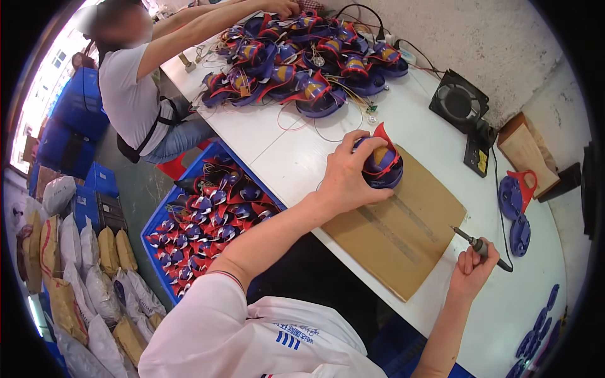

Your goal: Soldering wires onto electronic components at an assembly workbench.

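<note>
My left hand [345, 173] is closed around a round purple plastic part [384, 165] with a yellow patch and a red pointed fin. It holds the part over the far left corner of a brown cardboard sheet [403, 233] on the white table. In my right hand [472, 268] is a soldering iron [484, 247], gripped by its dark handle. The iron's metal tip points up and left, near the cardboard's right corner and well apart from the purple part. What lies under my left palm is hidden.
Similar purple and red parts with loose wires [309, 69] are heaped at the table's far side. A black fan [459, 101] stands by the wall. At right lie purple pieces [520, 236]. A blue crate [165, 208] of parts sits left; beyond it a co-worker [129, 88] reaches over the table.
</note>
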Motion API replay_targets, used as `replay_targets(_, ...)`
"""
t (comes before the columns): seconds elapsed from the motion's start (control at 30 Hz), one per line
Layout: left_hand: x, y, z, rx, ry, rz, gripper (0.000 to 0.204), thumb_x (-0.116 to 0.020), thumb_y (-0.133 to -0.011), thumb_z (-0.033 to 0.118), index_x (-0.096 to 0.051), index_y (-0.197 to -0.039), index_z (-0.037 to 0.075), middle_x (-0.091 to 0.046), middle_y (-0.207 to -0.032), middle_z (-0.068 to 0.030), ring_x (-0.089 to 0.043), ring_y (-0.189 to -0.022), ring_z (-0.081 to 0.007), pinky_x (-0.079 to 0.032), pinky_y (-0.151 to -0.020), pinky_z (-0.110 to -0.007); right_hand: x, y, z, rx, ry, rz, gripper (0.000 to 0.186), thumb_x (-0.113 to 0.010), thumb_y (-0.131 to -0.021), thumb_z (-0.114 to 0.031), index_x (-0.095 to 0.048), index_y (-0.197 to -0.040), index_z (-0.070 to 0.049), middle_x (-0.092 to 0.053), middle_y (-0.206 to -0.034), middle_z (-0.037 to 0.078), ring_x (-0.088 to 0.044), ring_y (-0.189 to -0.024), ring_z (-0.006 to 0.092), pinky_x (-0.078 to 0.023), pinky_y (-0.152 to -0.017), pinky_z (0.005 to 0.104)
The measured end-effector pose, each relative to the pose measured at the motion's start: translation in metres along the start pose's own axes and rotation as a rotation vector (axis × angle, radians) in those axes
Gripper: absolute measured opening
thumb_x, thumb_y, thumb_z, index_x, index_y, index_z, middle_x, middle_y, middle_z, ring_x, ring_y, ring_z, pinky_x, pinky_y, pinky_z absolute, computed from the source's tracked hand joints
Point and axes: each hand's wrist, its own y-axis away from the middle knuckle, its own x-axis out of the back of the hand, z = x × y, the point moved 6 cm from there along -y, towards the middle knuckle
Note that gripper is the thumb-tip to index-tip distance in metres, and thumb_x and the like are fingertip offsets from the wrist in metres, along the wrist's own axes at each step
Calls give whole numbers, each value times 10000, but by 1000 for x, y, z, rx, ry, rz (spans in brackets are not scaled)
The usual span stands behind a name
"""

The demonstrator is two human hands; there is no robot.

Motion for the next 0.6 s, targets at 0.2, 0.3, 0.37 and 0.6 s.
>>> replay_targets(0.2, 28, -52, 1, 4, 73, -75, 692, -815, -505, 234, -546, -1138, 161, -484, -1171, -102, -529, -985, -290, -450, -855, -379, -2, 1, 1, -24, -4, 52, 170, -534, -882, -204, -565, -877, -37, -384, -540, -44, -232, -377, 19, -169, -354, 171)
replay_targets(0.3, 29, -54, -4, -33, -15, -97, 694, -819, -500, 229, -545, -1134, 160, -494, -1140, -95, -534, -967, -277, -461, -835, -359, -4, 3, 0, -23, -2, 64, 168, -535, -881, -204, -566, -876, -39, -385, -538, -45, -229, -374, 20, -169, -353, 171)
replay_targets(0.37, 20, -45, -7, -85, -175, -152, 695, -824, -496, 222, -547, -1129, 156, -515, -1088, -86, -535, -951, -265, -468, -815, -343, -4, 3, 0, -23, -14, 79, 167, -537, -880, -204, -568, -875, -40, -388, -536, -45, -226, -371, 21, -169, -353, 170)
replay_targets(0.6, 11, -38, -26, 76, -146, -152, 720, -843, -471, 219, -551, -1122, 125, -536, -1021, -77, -536, -904, -254, -476, -784, -342, -3, 0, 5, -74, -54, 83, 162, -537, -878, -202, -576, -872, -45, -399, -533, -42, -223, -363, 22, -168, -351, 170)
